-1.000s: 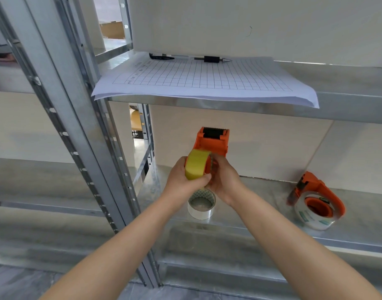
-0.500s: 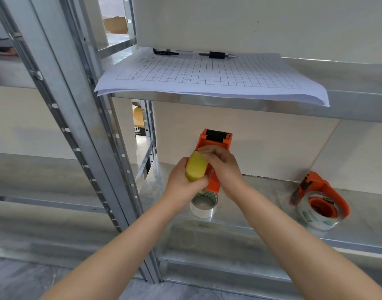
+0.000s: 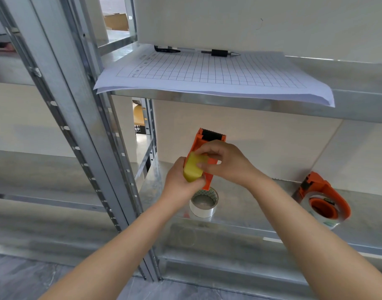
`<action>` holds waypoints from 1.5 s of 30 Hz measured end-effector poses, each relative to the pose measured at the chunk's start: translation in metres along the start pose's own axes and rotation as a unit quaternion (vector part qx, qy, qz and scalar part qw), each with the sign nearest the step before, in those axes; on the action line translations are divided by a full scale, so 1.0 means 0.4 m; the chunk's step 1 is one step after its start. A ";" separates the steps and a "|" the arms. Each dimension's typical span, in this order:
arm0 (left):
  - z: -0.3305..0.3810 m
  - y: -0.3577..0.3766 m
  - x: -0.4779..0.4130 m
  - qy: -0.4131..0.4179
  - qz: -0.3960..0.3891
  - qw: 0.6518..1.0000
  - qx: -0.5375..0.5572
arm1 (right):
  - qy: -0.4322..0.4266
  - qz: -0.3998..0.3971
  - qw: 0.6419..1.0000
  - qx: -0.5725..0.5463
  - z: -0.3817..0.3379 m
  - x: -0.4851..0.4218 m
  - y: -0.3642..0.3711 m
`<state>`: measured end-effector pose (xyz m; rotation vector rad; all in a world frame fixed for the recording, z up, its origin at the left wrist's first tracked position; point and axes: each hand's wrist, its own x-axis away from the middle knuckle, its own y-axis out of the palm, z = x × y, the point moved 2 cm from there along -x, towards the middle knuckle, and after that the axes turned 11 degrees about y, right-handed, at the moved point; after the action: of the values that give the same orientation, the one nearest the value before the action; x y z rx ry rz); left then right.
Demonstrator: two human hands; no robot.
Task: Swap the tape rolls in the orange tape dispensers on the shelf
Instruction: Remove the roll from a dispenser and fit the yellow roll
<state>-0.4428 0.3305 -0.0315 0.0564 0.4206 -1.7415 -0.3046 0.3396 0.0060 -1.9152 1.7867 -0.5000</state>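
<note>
Hands (image 3: 181, 182) (image 3: 227, 163) hide most of the orange dispenser (image 3: 207, 139), both grips closed around its yellow roll (image 3: 192, 169).

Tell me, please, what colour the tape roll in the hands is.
Yellow tape roll, clearest in the head view.

The tape roll (image 3: 192, 170) held in the hands is a dull yellow. The dispenser (image 3: 208, 148) behind it is bright orange, with a black toothed strip at its top end. Below, a second roll (image 3: 204, 205) on the shelf (image 3: 240, 204) is whitish and glossy, with a grey hollow centre. The other dispenser (image 3: 325, 201) at the right is the same orange with a small black part, and carries a clear roll with faint green print. The shelf and uprights are shiny silver-grey metal. The paper (image 3: 207, 76) on the upper shelf is white with a thin black grid. The 2 pens (image 3: 220, 53) are black and clear. The wall is cream.
</note>
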 end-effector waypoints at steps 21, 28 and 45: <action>-0.003 0.025 0.027 0.008 -0.011 1.000 -0.017 | 0.033 0.171 0.979 0.108 0.009 -0.032 -0.064; -0.024 0.010 0.075 0.006 -0.044 0.999 -0.012 | 0.098 0.237 0.966 -0.040 0.028 -0.074 -0.149; -0.029 -0.010 0.112 -0.004 0.023 1.000 -0.019 | 0.189 0.143 0.935 -0.262 0.083 -0.076 -0.096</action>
<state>-0.4588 0.2926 -0.0531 0.0315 0.4446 -1.6881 -0.2570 0.3746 0.0018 -1.9173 2.6187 -0.3204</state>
